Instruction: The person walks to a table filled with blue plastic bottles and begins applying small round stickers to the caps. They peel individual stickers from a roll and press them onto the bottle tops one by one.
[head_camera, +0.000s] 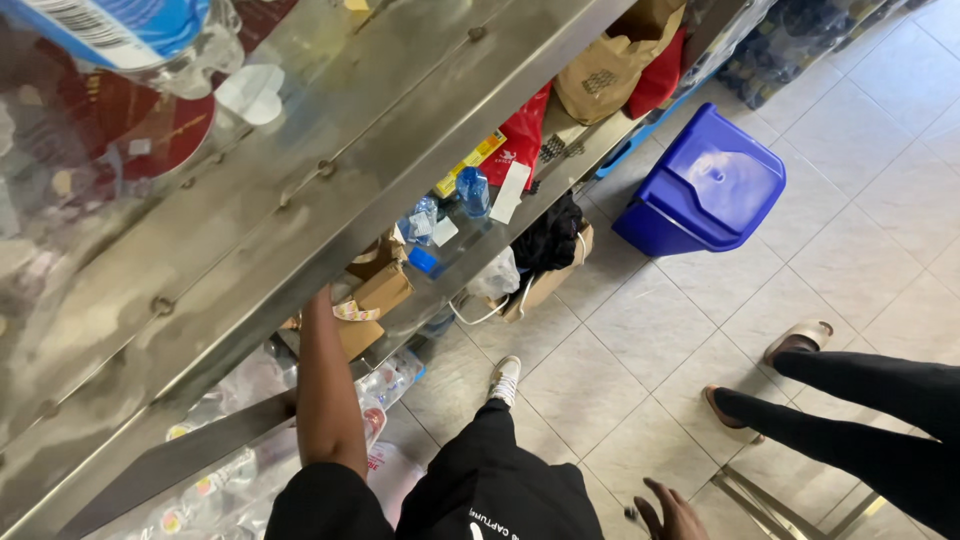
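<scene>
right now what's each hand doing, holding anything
Left hand: out of sight, the forearm reaches under the steel shelf; cannot be told.
Right hand: open, fingers spread, holding nothing, above the tiled floor.

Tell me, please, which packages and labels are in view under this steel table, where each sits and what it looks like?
Brown paper bag: far end of the lower shelf, crumpled.
Red bag: mid-shelf, glossy.
Yellow box: beside the red bag, flat and long.
Small bottle: mid-shelf, blue label.
Cardboard boxes: where the left arm reaches in; its hand is hidden.
Blue-labelled bottle: tabletop, top left.
</scene>
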